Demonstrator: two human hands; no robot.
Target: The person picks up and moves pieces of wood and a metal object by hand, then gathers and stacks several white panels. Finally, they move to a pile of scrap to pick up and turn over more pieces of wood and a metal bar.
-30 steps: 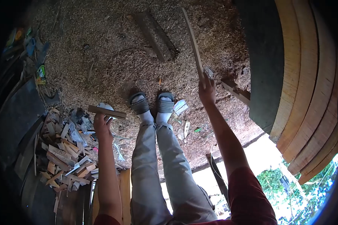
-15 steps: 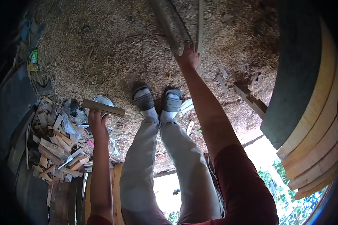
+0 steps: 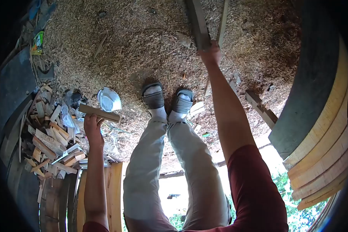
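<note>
A short wooden block (image 3: 109,115) sits in my left hand (image 3: 92,129), its fingers wrapped round it from below, near the scrap pile. On the other side, my right arm is stretched forward and my right hand (image 3: 211,56) is closed on the near end of a long wooden board (image 3: 198,25). The board's far end runs out of the top of the view. A thinner wooden strip (image 3: 222,23) lies just right of that board and passes behind my right hand.
Wood offcuts (image 3: 52,141) are heaped at the left. A crumpled silvery piece (image 3: 109,99) lies beside my sandalled feet (image 3: 152,94). Wood shavings cover the ground (image 3: 135,50). A notched piece of wood (image 3: 261,108) and stacked curved planks (image 3: 328,135) are at the right.
My right hand and the long board have shifted right in the view, and the board appears narrower and turned. My left hand still holds the block. The camera view has shifted slightly.
</note>
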